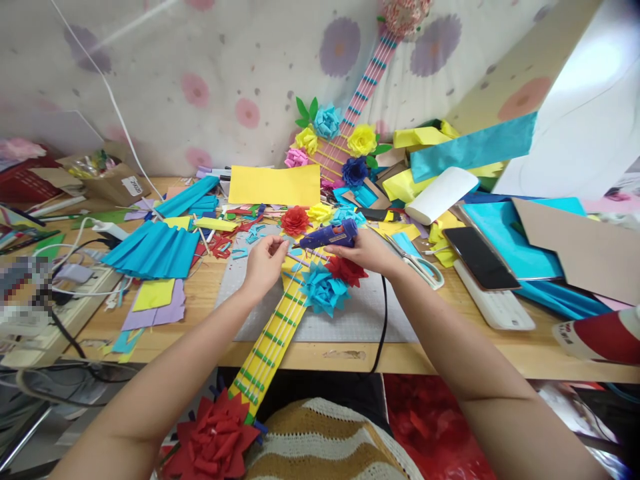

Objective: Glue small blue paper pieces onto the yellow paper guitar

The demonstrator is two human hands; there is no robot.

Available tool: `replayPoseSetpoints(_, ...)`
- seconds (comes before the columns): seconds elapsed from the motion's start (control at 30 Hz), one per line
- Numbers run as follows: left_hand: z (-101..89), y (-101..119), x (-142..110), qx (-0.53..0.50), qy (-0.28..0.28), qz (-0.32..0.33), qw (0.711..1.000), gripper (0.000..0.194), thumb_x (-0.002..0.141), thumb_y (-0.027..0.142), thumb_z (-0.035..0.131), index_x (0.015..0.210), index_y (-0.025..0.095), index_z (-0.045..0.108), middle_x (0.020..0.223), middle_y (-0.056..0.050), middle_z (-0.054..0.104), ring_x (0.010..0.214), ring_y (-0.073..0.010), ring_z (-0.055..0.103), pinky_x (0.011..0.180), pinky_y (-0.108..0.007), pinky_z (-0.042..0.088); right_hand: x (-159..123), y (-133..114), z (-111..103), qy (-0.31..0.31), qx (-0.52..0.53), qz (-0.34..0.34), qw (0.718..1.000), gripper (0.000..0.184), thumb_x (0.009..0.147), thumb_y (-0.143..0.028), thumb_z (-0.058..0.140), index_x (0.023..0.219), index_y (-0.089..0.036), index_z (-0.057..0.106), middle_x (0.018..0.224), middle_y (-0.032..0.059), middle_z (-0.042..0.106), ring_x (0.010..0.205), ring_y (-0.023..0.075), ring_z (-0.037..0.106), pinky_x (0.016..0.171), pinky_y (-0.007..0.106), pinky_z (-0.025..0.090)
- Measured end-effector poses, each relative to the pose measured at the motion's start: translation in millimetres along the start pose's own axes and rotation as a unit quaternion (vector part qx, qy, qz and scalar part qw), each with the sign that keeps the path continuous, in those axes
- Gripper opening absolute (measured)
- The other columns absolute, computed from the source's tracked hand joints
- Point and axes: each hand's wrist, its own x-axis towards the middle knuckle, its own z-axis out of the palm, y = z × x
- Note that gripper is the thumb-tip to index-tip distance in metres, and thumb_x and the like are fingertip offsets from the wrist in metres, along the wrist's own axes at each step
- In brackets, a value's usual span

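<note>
My right hand [363, 250] is closed around a blue hot glue gun [329, 235], its nozzle pointing left over the body of a yellow paper guitar. My left hand [267, 261] pinches the end of a thin purple paper stick [299, 259], close to the nozzle. The yellow guitar neck [273, 343] slants toward me, with green frets and white strings. A large red paper flower [217, 437] covers its head. Around its body sit a turquoise flower [325, 289], a red flower [349, 270] partly behind my right hand, and another red flower [295, 220].
A grey cutting mat [370, 327] lies under the guitar. Scissors [425, 267], a black phone [481, 258] and a red-white cup [600, 335] are on the right. Pleated blue paper [153, 250] lies left. A finished pink guitar [367, 87] leans behind. The gun's black cord [384, 320] hangs over the table edge.
</note>
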Motion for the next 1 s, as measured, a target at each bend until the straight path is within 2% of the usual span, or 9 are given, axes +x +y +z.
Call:
replayPoseSetpoints(0.33,-0.1,3.6,1.1,-0.022,0.008,-0.006,1.000,0.012,0.074,0.027,0.059,0.069,0.018,0.056,0.059,0.003,0.054,0.051,-0.0095,0.047,0.053,-0.023,0.038,0.5,-2.9,-1.4,0.006,0.000,-0.003,1.000,0.035,0.078,-0.044,0.064,0.101,-0.017,0.069,0.100,0.0070,0.072,0.094,0.0265,0.066,0.084,0.038,0.051)
replayPoseSetpoints(0.83,-0.4,1.2,1.9,-0.022,0.010,0.010,1.000,0.013,0.074,0.029,0.060,0.068,0.018,0.057,0.058,0.003,0.055,0.051,-0.0096,0.047,0.054,-0.023,0.038,2.5,-8.2,-2.1,0.007,-0.038,0.005,0.999,0.036,0.077,-0.047,0.063,0.090,-0.015,0.071,0.084,0.0049,0.073,0.078,0.0220,0.065,0.069,0.030,0.048)
replayPoseSetpoints(1.0,-0.1,4.2,1.5,-0.023,0.016,-0.001,1.000,0.012,0.073,0.028,0.060,0.066,0.018,0.055,0.056,0.004,0.053,0.049,-0.0097,0.046,0.051,-0.023,0.037,1.5,-10.3,-2.8,-0.004,-0.038,-0.011,0.999,0.035,0.078,-0.046,0.063,0.094,-0.016,0.071,0.091,0.0052,0.073,0.085,0.0240,0.066,0.075,0.033,0.050)
